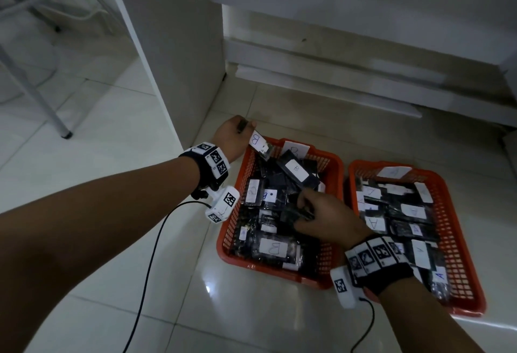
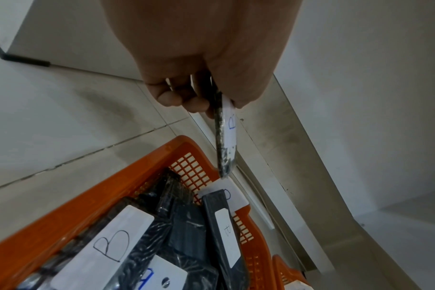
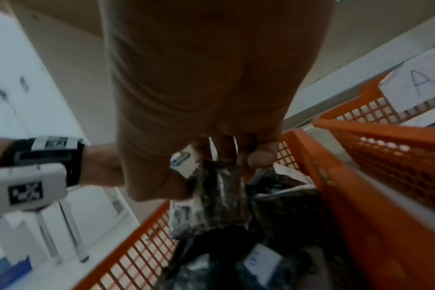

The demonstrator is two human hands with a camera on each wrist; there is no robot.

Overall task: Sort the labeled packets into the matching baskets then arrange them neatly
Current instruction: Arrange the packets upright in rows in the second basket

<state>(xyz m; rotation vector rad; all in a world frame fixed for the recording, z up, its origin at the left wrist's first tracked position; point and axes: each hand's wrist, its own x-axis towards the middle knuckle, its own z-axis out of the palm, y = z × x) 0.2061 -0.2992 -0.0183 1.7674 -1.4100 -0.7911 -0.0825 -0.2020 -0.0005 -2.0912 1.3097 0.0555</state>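
Note:
Two orange mesh baskets stand side by side on the tiled floor. The left basket [image 1: 334, 162] carries a B card and holds several dark packets with white B labels. The right basket [image 1: 458, 243] carries an A card [image 3: 421, 83] and holds packets labelled A. My left hand [image 1: 237, 131] pinches a dark B packet [image 1: 260, 144] [image 2: 227, 133] upright over the left basket's far left corner. My right hand [image 1: 316, 212] reaches into the middle of the left basket and grips a dark packet [image 3: 219, 198] there, its label partly hidden by my fingers.
A white cabinet panel [image 1: 167, 53] rises just left of the baskets, and a white ledge [image 1: 363, 73] runs behind them. A metal chair leg [image 1: 60, 126] stands on the floor far left. Black cables [image 1: 151, 263] trail from both wrist cameras across the tiles.

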